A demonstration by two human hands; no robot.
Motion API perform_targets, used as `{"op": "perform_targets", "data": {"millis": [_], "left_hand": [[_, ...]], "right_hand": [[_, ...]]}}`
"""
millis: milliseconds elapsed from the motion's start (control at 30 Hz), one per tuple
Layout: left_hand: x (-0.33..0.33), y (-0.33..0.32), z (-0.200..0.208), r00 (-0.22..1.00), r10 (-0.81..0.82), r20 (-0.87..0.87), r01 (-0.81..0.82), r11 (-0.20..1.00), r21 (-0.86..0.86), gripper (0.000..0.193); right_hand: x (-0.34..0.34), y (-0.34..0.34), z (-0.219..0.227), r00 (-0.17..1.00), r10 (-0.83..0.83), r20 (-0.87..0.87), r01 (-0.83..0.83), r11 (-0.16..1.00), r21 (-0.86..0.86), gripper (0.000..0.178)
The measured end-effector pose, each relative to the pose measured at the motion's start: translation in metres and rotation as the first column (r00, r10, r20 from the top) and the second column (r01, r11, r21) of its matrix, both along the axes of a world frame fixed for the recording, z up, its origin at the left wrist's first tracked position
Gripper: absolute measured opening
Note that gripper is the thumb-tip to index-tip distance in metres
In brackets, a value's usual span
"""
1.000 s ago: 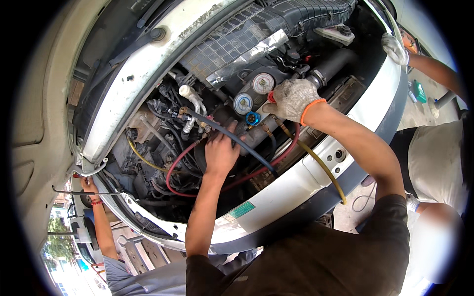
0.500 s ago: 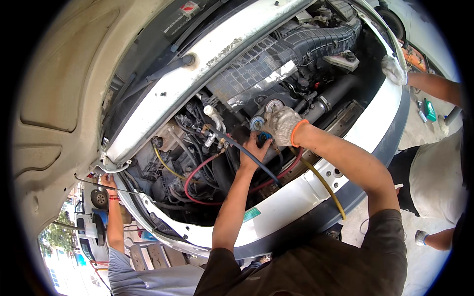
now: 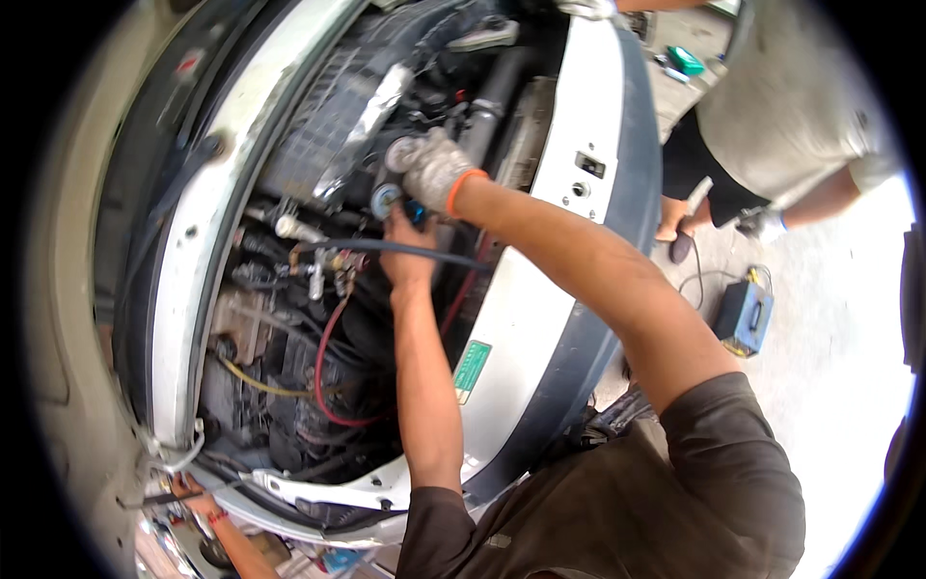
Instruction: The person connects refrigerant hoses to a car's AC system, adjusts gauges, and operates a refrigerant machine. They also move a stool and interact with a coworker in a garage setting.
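Over the open engine bay I hold a manifold gauge set (image 3: 385,200) with two round dials and a blue knob (image 3: 416,212). My right hand (image 3: 439,172), in a dirty white knit glove with an orange cuff, is closed around its upper side and hides part of the body. My bare left hand (image 3: 407,243) reaches up from below, its fingers curled against the gauge set beside the blue knob. A dark hose (image 3: 386,251) crosses over my left hand or wrist. A red hose (image 3: 322,362) loops down left of my forearm, near metal pipe fittings (image 3: 316,275).
A ribbed black air duct (image 3: 338,116) with silver foil lies beyond my hands. The white front panel (image 3: 521,289) borders the bay. A co-worker's bare hand (image 3: 198,497) is at the lower left; another person (image 3: 801,96) in gloves stands right, near a blue box (image 3: 744,314) on the floor.
My view has turned, so the engine bay sits further left and more floor shows at right. Both my hands stay on the gauge set.
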State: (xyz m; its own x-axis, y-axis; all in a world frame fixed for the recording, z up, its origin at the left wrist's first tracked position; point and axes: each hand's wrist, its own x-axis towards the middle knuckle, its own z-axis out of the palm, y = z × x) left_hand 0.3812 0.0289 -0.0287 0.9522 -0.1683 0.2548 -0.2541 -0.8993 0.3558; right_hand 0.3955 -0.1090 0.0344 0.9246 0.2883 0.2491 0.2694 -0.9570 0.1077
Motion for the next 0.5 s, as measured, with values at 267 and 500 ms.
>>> {"op": "perform_targets", "data": {"millis": [267, 500], "left_hand": [[-0.032, 0.065, 0.055, 0.899, -0.189, -0.396, 0.229, 0.972, 0.058, 0.040], [0.057, -0.070, 0.062, 0.920, -0.372, 0.120, 0.333, 0.907, 0.258, 0.054]], "right_hand": [[-0.095, -0.091, -0.027, 0.956, 0.140, 0.259, -0.208, 0.944, 0.257, 0.019], [-0.415, -0.139, -0.196, 0.789, -0.614, -0.014, 0.261, 0.315, 0.912, 0.012]]}}
